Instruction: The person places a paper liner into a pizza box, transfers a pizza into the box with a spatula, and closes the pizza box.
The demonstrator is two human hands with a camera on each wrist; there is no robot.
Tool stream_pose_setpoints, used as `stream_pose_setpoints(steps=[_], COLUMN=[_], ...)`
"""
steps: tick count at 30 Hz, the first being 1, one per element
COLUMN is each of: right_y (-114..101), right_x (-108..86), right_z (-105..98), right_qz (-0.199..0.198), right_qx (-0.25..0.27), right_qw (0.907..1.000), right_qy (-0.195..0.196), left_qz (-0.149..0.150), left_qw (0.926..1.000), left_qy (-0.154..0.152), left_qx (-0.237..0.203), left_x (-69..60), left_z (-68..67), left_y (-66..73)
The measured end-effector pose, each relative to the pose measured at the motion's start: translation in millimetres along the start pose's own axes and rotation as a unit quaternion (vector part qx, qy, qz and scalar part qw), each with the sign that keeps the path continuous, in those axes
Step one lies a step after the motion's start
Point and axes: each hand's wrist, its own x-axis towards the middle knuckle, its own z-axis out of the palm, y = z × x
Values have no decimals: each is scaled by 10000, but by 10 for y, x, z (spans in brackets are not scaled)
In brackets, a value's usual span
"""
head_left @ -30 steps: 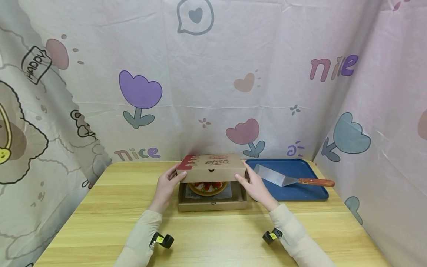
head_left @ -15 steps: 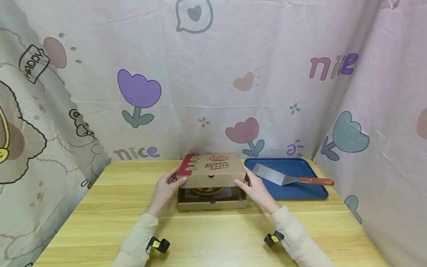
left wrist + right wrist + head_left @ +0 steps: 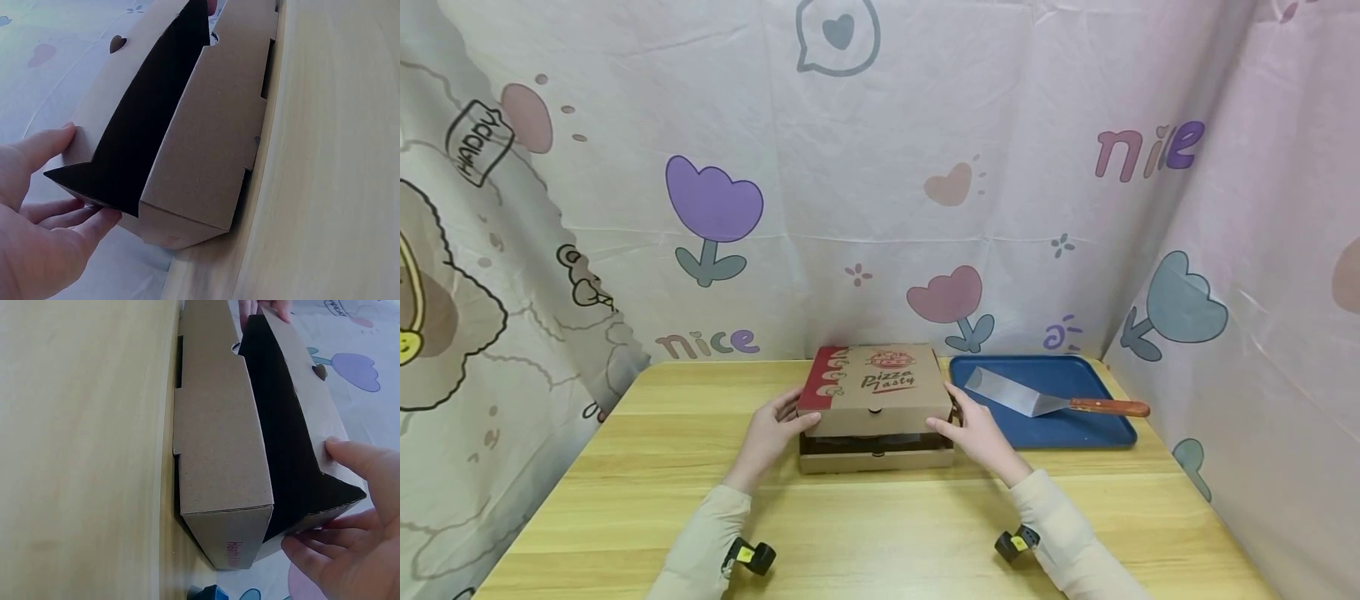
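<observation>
A brown cardboard pizza box (image 3: 880,460) sits toward the back of the table, its lid (image 3: 887,383) tilted down with a narrow dark gap left at the front. Red print and a red band mark the lid's top. My left hand (image 3: 770,433) holds the lid's left front corner, thumb on the front flap and fingers at the side. At the opposite corner my right hand (image 3: 976,429) grips the lid in the same way. Both wrist views show the lid's front edge (image 3: 134,69) apart from the base's front wall (image 3: 219,425). The inside is too dark to make out.
Right of the box lies a blue tray (image 3: 1086,433) bearing a metal spatula (image 3: 1011,392) with a wooden handle that reaches past the tray's right side. A printed curtain (image 3: 850,208) hangs behind the wooden table (image 3: 880,533).
Both hands have brought the lid lower, narrowing the front gap. The pizza seen inside the box earlier is now hidden beneath it. The tray and spatula have stayed in place.
</observation>
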Motion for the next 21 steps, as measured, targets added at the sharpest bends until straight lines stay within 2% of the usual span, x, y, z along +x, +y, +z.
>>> stream_pose_setpoints(steps=[3,14,21], right_y=[-1,90,84], right_x=[-5,-26,-29], right_z=[4,29,36], right_qz=[23,-81,-130], right_qx=[92,-125,-450], right_qw=[9999,9998,9988], right_qy=[-59,-149,-163], left_qz=[-29,-143,-145], left_qw=[10000,9989,9986], left_qy=[-62,-203,-202], left_qx=[45,389,474], left_x=[-5,-52,-55], left_z=[-9,-8,-5], left_y=[-18,-27,-27])
